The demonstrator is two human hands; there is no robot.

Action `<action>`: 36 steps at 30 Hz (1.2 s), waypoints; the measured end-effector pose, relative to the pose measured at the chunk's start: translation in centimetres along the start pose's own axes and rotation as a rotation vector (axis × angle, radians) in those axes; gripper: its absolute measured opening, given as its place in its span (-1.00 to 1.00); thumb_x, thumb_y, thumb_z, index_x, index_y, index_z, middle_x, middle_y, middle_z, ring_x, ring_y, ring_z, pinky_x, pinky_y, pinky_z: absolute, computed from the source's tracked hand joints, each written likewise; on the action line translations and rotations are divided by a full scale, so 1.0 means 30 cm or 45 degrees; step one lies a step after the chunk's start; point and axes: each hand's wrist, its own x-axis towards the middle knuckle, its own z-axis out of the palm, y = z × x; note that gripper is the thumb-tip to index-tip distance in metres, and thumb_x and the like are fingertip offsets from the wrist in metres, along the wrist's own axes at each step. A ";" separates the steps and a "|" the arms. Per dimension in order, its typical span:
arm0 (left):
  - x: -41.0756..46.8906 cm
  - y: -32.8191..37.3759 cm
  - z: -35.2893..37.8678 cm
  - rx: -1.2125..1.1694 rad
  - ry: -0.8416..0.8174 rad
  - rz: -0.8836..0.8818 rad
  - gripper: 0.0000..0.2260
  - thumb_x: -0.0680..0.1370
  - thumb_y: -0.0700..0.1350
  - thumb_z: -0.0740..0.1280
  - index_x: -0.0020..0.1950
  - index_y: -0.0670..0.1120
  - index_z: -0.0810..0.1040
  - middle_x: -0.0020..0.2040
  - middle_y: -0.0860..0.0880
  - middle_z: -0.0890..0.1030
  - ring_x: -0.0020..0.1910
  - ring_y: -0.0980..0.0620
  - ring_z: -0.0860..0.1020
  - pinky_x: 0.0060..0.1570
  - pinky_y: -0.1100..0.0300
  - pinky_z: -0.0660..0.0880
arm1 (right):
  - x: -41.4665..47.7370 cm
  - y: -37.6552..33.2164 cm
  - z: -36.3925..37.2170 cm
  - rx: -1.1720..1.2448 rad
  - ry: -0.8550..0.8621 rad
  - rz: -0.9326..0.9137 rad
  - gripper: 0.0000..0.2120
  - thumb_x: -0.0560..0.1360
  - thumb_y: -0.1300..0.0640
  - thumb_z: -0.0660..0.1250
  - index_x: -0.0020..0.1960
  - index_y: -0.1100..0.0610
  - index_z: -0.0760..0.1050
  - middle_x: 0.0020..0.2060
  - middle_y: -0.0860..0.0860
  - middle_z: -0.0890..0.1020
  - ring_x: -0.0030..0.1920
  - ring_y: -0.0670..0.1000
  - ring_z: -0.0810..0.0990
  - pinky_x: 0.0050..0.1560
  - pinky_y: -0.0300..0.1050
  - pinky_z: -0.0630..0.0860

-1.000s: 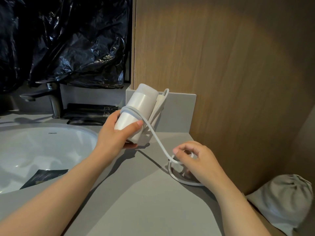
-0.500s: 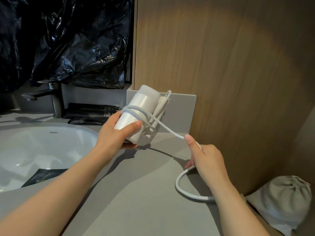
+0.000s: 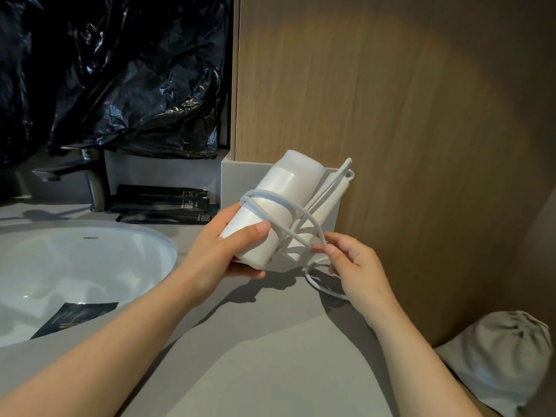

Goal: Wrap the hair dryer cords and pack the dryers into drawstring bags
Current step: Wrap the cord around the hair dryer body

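The right fingers (image 3: pixel 330 249) are pinched together on the cord (image 3: pixel 293 234), just right of the dryer (image 3: pixel 279 206) at the centre of the frame. From the pinch the cord runs up and left in turns round the white barrel. The slack drops below the right hand (image 3: pixel 355 266) into a loose loop on the grey table (image 3: pixel 270 356). The pinch close to the barrel probably serves to guide the next turn and hold tension, so the turns already laid do not slip.

The left hand (image 3: pixel 222 251) grips the near end of the barrel, thumb on top and the other fingers curled underneath. It holds the dryer tilted, lifted off the table, with its far end toward the wood panel (image 3: pixel 391 115). That leaves room for the cord to pass round it. The folded handle lies along the barrel's right side, and the turns bind it there.

Wrapping looks partly done, judging by the slack. A grey bag (image 3: pixel 505 356), bunched shut and seemingly filled, sits at the lower right. At the left is the sink (image 3: pixel 75 266), with black sachets (image 3: pixel 162 203) beside the faucet (image 3: pixel 90 176).
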 end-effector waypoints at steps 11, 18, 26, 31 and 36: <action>-0.011 0.014 0.004 -0.155 -0.111 -0.108 -0.53 0.35 0.07 0.43 0.23 0.02 0.50 -0.02 -0.12 0.65 -0.12 -0.17 0.66 -0.35 0.13 0.57 | -0.016 -0.042 -0.020 0.435 -0.236 -0.053 -0.77 0.54 0.12 0.28 0.18 0.03 0.55 -0.05 -0.15 0.69 -0.05 -0.27 0.63 -0.24 -0.58 0.44; -0.007 0.019 0.010 -0.105 -0.051 -0.137 -0.55 0.40 0.13 0.34 0.18 -0.11 0.48 -0.07 -0.15 0.66 -0.13 -0.13 0.68 -0.34 0.11 0.57 | -0.029 -0.037 -0.035 0.537 -0.235 -0.139 -0.66 0.35 0.05 0.39 0.12 0.05 0.56 -0.08 -0.08 0.70 -0.13 -0.07 0.63 -0.18 -0.26 0.59; -0.011 -0.001 0.027 0.314 0.296 0.082 -0.74 0.57 0.07 0.28 0.12 -0.08 0.50 0.05 -0.12 0.57 -0.14 0.02 0.62 -0.32 0.07 0.64 | -0.047 -0.041 -0.011 0.364 -0.047 -0.203 -0.70 0.33 0.03 0.44 0.05 0.03 0.58 -0.19 -0.14 0.70 -0.22 -0.08 0.67 -0.24 -0.35 0.55; -0.026 -0.004 0.034 0.595 0.119 0.112 -0.45 0.26 0.13 0.59 0.15 0.13 0.44 0.05 0.11 0.54 -0.12 0.11 0.62 -0.21 0.12 0.64 | -0.051 -0.044 -0.024 0.349 0.082 -0.272 -0.71 0.32 -0.08 0.44 -0.01 0.01 0.57 -0.17 -0.17 0.68 -0.07 -0.13 0.65 -0.19 -0.43 0.52; -0.030 0.003 0.045 0.410 0.124 0.111 -0.51 0.28 0.15 0.48 0.14 0.04 0.49 0.02 0.04 0.57 -0.11 0.11 0.62 -0.25 0.20 0.62 | -0.048 -0.048 -0.031 0.430 0.097 -0.265 -0.74 0.39 -0.12 0.43 -0.05 0.02 0.56 -0.18 -0.17 0.68 -0.05 -0.15 0.65 -0.18 -0.45 0.51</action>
